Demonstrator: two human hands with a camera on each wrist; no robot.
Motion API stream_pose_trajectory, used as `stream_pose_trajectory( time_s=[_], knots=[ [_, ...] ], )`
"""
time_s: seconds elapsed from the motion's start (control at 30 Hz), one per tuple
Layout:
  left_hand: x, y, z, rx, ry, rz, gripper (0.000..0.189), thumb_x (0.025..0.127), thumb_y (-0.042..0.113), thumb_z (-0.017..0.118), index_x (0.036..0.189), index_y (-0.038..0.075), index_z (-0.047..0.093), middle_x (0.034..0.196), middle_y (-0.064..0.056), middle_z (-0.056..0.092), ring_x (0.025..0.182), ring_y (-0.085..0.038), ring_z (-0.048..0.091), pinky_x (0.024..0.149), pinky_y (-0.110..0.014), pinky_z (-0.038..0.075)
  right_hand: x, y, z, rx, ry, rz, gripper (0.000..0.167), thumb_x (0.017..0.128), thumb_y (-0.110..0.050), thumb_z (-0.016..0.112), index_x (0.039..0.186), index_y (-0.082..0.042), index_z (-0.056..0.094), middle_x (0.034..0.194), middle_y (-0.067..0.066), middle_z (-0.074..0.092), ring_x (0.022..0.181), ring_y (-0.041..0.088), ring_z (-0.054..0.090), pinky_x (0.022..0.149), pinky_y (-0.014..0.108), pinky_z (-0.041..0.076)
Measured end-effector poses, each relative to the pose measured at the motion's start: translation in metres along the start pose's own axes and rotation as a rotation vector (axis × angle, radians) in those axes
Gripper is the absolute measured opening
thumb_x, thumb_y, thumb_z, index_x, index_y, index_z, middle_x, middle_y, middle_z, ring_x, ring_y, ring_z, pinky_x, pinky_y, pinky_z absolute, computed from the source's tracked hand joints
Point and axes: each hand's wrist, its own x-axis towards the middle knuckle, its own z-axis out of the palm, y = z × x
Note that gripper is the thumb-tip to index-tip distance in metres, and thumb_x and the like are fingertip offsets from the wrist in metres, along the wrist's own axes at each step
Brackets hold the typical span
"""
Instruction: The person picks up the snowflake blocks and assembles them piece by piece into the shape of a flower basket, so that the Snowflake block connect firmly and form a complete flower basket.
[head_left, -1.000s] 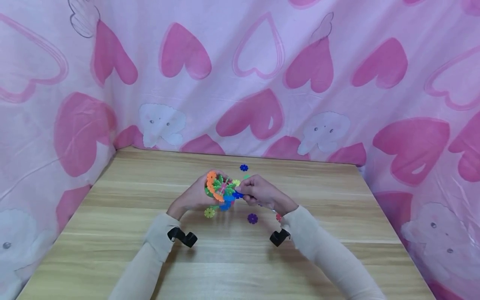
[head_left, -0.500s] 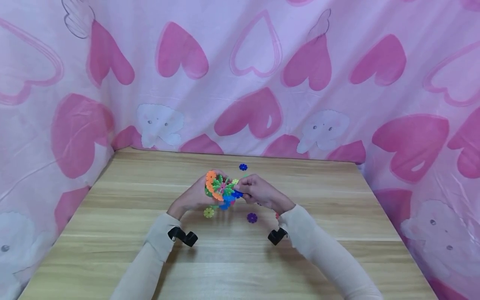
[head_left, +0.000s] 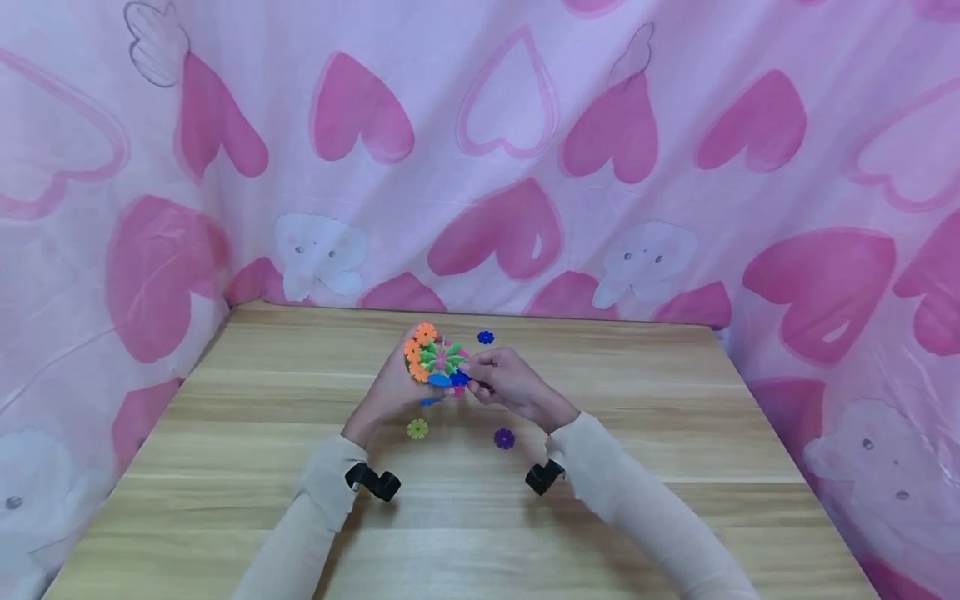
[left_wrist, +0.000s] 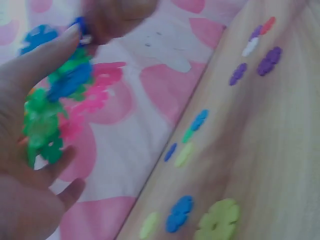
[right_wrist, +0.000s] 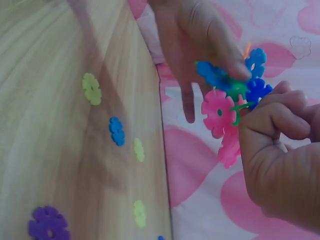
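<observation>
My left hand (head_left: 392, 385) holds a cluster of interlocking flower-shaped plastic discs (head_left: 442, 357) above the table. Green and pink pieces form its middle, orange discs (head_left: 413, 350) line its left side, and blue ones sit at its lower edge. In the right wrist view the left thumb presses on the cluster beside a pink disc (right_wrist: 219, 113). My right hand (head_left: 519, 385) pinches a dark blue disc (right_wrist: 258, 91) right at the cluster's near right side. Fingers partly hide where this disc meets the others.
Loose discs lie on the wooden table (head_left: 450, 533): a yellow-green one (head_left: 417, 429), a purple one (head_left: 504, 438) and a dark blue one (head_left: 486, 337). The left wrist view shows several more, including a blue disc (left_wrist: 179, 214). A pink heart-patterned curtain (head_left: 495, 217) hangs behind.
Both hands have lifted slightly with the cluster, which has tilted so its orange discs face the head view more. The right hand has shifted a little left with the dark blue disc.
</observation>
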Motion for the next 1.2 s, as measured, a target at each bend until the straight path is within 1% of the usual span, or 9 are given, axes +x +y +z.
stream_pose_trajectory(
  time_s=[0.1, 0.23, 0.4, 0.5, 0.57, 0.7, 1.0, 1.1, 1.2],
  knots=[
    [-0.001, -0.004, 0.001, -0.035, 0.064, 0.001, 0.1, 0.074, 0.01, 0.088, 0.153, 0.018, 0.027, 0.144, -0.011, 0.053, 0.134, -0.032, 0.051, 0.115, -0.049, 0.04, 0.003, -0.003, 0.003, -0.098, -0.004, -0.02, 0.031, 0.104, -0.015, 0.052, 0.075, -0.006, 0.057, 0.063, 0.0, 0.05, 0.054, 0.009, 0.037, 0.051, 0.021, 0.031],
    [-0.002, -0.004, -0.001, -0.005, 0.112, -0.032, 0.103, 0.073, 0.008, 0.088, 0.155, 0.019, 0.026, 0.144, -0.012, 0.051, 0.134, -0.034, 0.05, 0.116, -0.052, 0.038, 0.006, -0.008, -0.004, -0.22, -0.002, -0.03, 0.037, 0.105, -0.02, 0.05, 0.071, -0.006, 0.053, 0.061, 0.0, 0.047, 0.051, 0.01, 0.031, 0.049, 0.022, 0.027],
    [-0.002, -0.002, -0.004, 0.001, 0.114, -0.037, 0.102, 0.073, 0.006, 0.087, 0.155, 0.017, 0.027, 0.144, -0.016, 0.05, 0.134, -0.038, 0.048, 0.116, -0.056, 0.036, 0.018, -0.007, -0.029, -0.259, 0.094, 0.009, 0.033, 0.105, -0.029, 0.049, 0.097, -0.002, 0.067, 0.069, 0.002, 0.052, 0.056, 0.01, 0.038, 0.052, 0.021, 0.033],
    [-0.002, -0.002, -0.005, -0.013, 0.094, -0.016, 0.103, 0.073, 0.002, 0.086, 0.155, 0.016, 0.026, 0.143, -0.017, 0.05, 0.134, -0.039, 0.048, 0.116, -0.055, 0.036, 0.033, 0.005, -0.051, -0.442, 0.233, -0.023, 0.03, 0.104, -0.026, 0.052, 0.111, -0.001, 0.068, 0.085, 0.008, 0.062, 0.068, 0.016, 0.053, 0.059, 0.026, 0.047],
    [-0.003, -0.003, -0.005, -0.014, 0.073, -0.008, 0.102, 0.073, 0.002, 0.086, 0.155, 0.015, 0.027, 0.143, -0.017, 0.051, 0.134, -0.037, 0.048, 0.116, -0.054, 0.037, 0.043, 0.017, -0.062, -0.58, 0.308, -0.01, 0.027, 0.102, -0.022, 0.055, 0.117, -0.001, 0.065, 0.101, 0.012, 0.066, 0.085, 0.022, 0.061, 0.072, 0.032, 0.055],
    [-0.003, -0.005, -0.003, -0.016, 0.025, -0.001, 0.095, 0.073, 0.004, 0.087, 0.151, 0.011, 0.033, 0.14, -0.017, 0.054, 0.131, -0.036, 0.051, 0.115, -0.051, 0.039, 0.056, 0.042, -0.071, -0.745, 0.337, 0.064, 0.035, 0.095, -0.015, 0.066, 0.125, 0.001, 0.058, 0.124, 0.017, 0.063, 0.11, 0.031, 0.061, 0.094, 0.044, 0.055],
    [-0.002, -0.007, -0.001, 0.022, -0.013, 0.023, 0.088, 0.072, 0.008, 0.089, 0.147, 0.008, 0.042, 0.135, -0.017, 0.058, 0.125, -0.035, 0.057, 0.112, -0.052, 0.042, 0.063, 0.056, -0.063, -0.802, 0.404, 0.077, 0.012, 0.09, -0.006, 0.07, 0.1, -0.002, 0.063, 0.098, 0.01, 0.063, 0.087, 0.023, 0.056, 0.075, 0.033, 0.052],
    [-0.003, -0.006, -0.002, 0.016, -0.032, -0.005, 0.088, 0.072, 0.009, 0.089, 0.147, 0.009, 0.042, 0.136, -0.015, 0.058, 0.125, -0.033, 0.057, 0.112, -0.05, 0.043, 0.054, 0.049, -0.066, -0.739, 0.303, 0.026, 0.01, 0.096, -0.01, 0.064, 0.094, 0.0, 0.063, 0.09, 0.006, 0.06, 0.079, 0.018, 0.053, 0.069, 0.028, 0.048],
    [-0.003, -0.004, -0.003, 0.04, -0.045, 0.006, 0.089, 0.072, 0.012, 0.09, 0.147, 0.009, 0.042, 0.135, -0.015, 0.058, 0.125, -0.033, 0.057, 0.112, -0.049, 0.043, 0.041, 0.03, -0.068, -0.5, 0.109, -0.011, 0.018, 0.102, -0.015, 0.055, 0.095, 0.0, 0.062, 0.082, 0.004, 0.058, 0.071, 0.013, 0.05, 0.063, 0.024, 0.045]
  ],
)
